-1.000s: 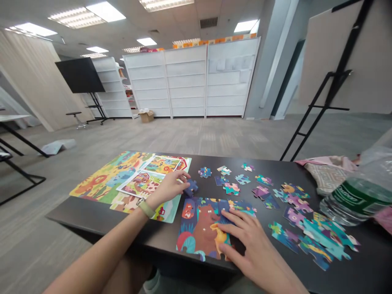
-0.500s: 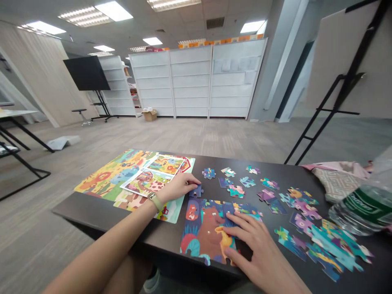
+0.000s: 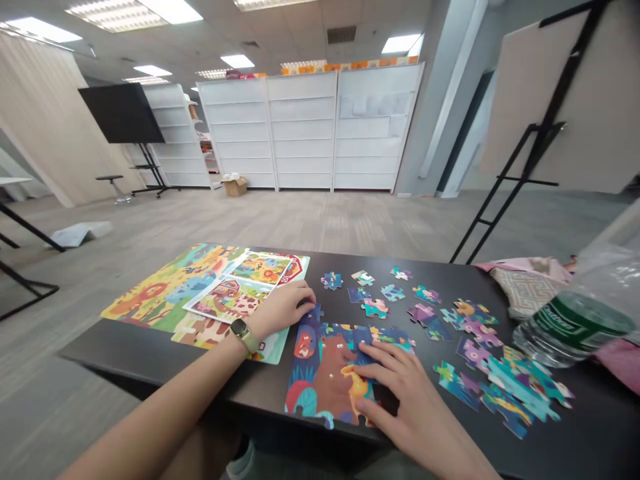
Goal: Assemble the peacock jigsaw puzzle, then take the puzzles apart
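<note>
Basically, left hand, wearing a dark-faced smartwatch on a yellow-green band, has fingers bent over a dark blue cardboard jigsaw piece at the top-left corner of the joined bear section; fingertips partly hidden, can't tell if pinching or just pressing, nor if the piece is locked in. Joined bear section, dark blue cardboard with a brown bear, lies flat at the near edge of the matte black tabletop. Right hand rests on the section's right part, fingers spread apart, nothing clamped, thumb by the yellow horn-like shape. Bottom edge of section uneven, tabs and notches exposed. Beyond and to the right: scattered blue, purple and teal loose pieces, some overlapping in a heap near the clear plastic bottle with a green label. Behind bottle, a beige geometric-patterned fabric pouch. Left of left hand: yellow-and-green animal puzzle picture, with a white-bordered farm and lion picture sheet just beside it.
</note>
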